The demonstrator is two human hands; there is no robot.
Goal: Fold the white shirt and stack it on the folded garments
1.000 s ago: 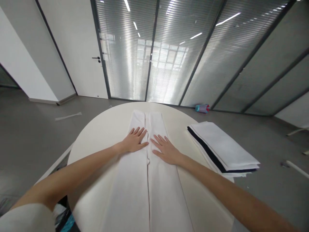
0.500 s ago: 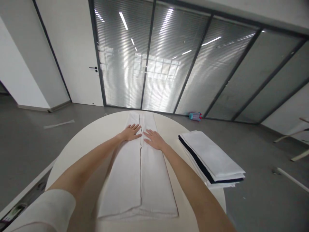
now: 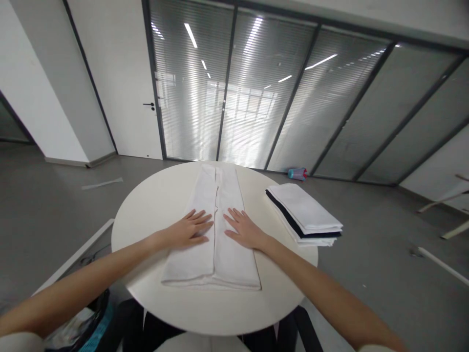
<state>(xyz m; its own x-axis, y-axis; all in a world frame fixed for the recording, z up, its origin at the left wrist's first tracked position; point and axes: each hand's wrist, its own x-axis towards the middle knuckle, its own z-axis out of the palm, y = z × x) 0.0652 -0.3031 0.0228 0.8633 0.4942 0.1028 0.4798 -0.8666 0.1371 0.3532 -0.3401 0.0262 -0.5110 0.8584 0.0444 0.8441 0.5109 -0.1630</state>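
Observation:
A long white cloth (image 3: 216, 195), folded into a narrow strip with both long edges meeting at a middle seam, lies across the round white table (image 3: 154, 205). My left hand (image 3: 188, 230) rests flat on the strip's left half, fingers spread. On the right half, beside the seam, my right hand (image 3: 244, 230) lies flat as well, open. Both hands are near the strip's front part and hold nothing.
A stack of folded cloths (image 3: 304, 212), white with a dark layer, sits at the table's right edge. A small blue and pink object (image 3: 297, 173) lies on the grey floor by the glass wall. White strips (image 3: 102, 183) lie on the floor.
Both flat hands have slid back along the cloth from its far part toward its near end. The camera has pulled back, so the whole table shows.

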